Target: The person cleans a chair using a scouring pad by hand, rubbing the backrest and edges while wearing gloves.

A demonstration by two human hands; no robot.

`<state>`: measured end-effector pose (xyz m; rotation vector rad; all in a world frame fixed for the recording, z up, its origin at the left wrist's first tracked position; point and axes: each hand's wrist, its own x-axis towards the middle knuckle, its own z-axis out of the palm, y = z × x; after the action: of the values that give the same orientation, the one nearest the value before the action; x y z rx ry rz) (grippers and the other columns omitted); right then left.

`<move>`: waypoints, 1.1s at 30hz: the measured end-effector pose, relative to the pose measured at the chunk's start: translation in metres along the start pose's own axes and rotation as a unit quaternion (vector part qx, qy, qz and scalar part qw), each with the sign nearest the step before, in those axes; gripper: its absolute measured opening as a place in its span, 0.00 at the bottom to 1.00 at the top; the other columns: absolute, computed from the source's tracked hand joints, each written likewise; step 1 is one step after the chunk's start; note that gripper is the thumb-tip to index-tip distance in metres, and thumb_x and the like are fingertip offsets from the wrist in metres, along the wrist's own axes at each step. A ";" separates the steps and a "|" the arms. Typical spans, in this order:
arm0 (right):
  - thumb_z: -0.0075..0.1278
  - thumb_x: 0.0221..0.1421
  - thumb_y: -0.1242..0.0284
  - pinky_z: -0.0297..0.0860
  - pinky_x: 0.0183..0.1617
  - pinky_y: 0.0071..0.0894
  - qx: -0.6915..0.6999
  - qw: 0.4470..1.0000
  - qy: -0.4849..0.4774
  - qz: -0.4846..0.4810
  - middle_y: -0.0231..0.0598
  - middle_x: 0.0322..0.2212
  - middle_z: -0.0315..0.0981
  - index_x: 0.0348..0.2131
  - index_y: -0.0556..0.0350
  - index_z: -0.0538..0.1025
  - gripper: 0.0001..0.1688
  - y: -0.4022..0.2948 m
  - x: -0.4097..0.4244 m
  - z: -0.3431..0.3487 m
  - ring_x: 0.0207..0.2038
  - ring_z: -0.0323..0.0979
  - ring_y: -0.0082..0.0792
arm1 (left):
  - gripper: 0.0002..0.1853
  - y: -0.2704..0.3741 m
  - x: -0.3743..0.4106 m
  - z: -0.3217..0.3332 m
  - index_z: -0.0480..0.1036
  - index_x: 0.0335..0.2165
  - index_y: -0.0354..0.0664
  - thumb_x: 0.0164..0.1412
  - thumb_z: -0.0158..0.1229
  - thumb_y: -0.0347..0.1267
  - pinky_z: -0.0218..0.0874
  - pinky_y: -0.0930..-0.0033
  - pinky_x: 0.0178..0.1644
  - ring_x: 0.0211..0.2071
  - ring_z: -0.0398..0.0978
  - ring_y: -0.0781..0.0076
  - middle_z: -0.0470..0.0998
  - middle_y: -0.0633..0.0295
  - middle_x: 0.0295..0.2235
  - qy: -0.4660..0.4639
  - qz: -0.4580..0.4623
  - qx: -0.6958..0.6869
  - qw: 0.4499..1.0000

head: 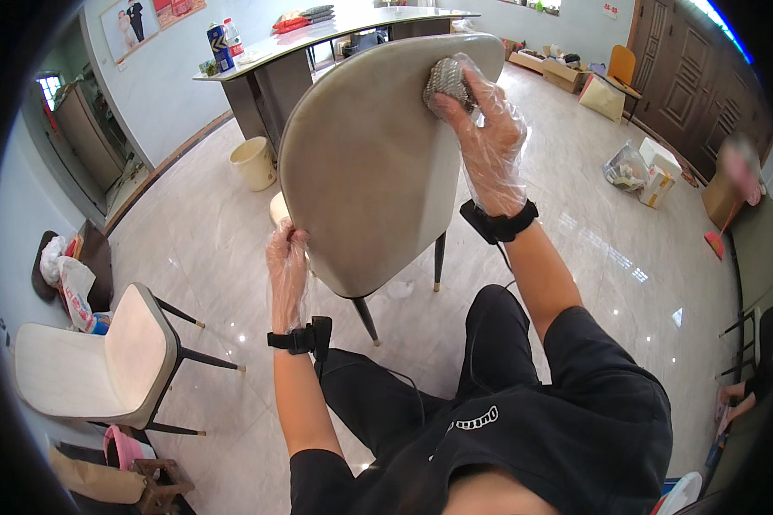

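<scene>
An upholstered dining chair (367, 167) stands before me with the outer side of its beige backrest turned towards me; its dark legs have gold tips. My right hand (489, 138), in a clear plastic glove, holds a grey mesh scrubbing pad (449, 87) against the upper right of the backrest. Lower down, at the left edge of the backrest, my left hand (287, 261) grips the rim between thumb and fingers, also in a clear glove. Black straps circle both wrists. Most of the seat is hidden behind the backrest.
Left of me lies a second beige chair (138, 354), tipped over. Beyond the near chair are a cream bucket (254, 164) and a long table (386, 18) with bottles. Boxes and a bag (625, 174) rest on the floor at right; another person's hands (734, 402) show at the far right edge.
</scene>
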<state>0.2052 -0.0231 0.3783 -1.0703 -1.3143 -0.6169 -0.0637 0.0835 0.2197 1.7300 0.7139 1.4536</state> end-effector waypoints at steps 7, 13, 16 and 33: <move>0.66 0.52 0.64 0.72 0.49 0.31 0.170 0.977 0.056 0.116 0.40 0.43 0.76 0.54 0.59 0.75 0.33 -0.039 -0.004 0.025 0.45 0.75 0.33 | 0.09 -0.001 -0.001 0.001 0.71 0.34 0.37 0.71 0.49 0.30 0.55 0.77 0.34 0.29 0.61 0.82 0.67 0.73 0.27 0.006 0.024 0.018 1.000; 0.63 0.50 0.70 0.74 0.46 0.34 -0.039 0.932 -0.210 -0.292 0.43 0.43 0.75 0.56 0.49 0.75 0.32 -0.050 -0.058 0.048 0.41 0.75 0.43 | 0.07 0.003 -0.003 0.001 0.72 0.38 0.35 0.69 0.49 0.26 0.56 0.76 0.33 0.29 0.62 0.81 0.67 0.70 0.27 0.003 0.029 0.014 0.999; 0.61 0.52 0.69 0.74 0.44 0.33 -0.101 0.843 -0.348 -0.398 0.41 0.41 0.75 0.57 0.43 0.74 0.31 -0.042 -0.076 0.053 0.39 0.75 0.39 | 0.13 0.003 -0.002 -0.002 0.74 0.44 0.35 0.71 0.49 0.34 0.61 0.75 0.41 0.34 0.68 0.79 0.73 0.66 0.33 -0.030 0.013 0.034 0.999; 0.69 0.44 0.69 0.76 0.46 0.31 -0.058 0.953 -0.062 -0.292 0.33 0.44 0.77 0.54 0.40 0.77 0.36 -0.051 -0.007 0.032 0.42 0.76 0.34 | 0.60 0.005 -0.019 -0.020 0.51 0.66 0.31 0.55 0.42 0.73 0.44 0.55 0.72 0.69 0.50 0.51 0.53 0.46 0.67 -0.057 -0.069 -0.710 0.699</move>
<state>0.1449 -0.0175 0.3826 -0.8138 -1.7389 -1.0909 -0.0877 0.0696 0.2146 0.4684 -0.3928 1.1389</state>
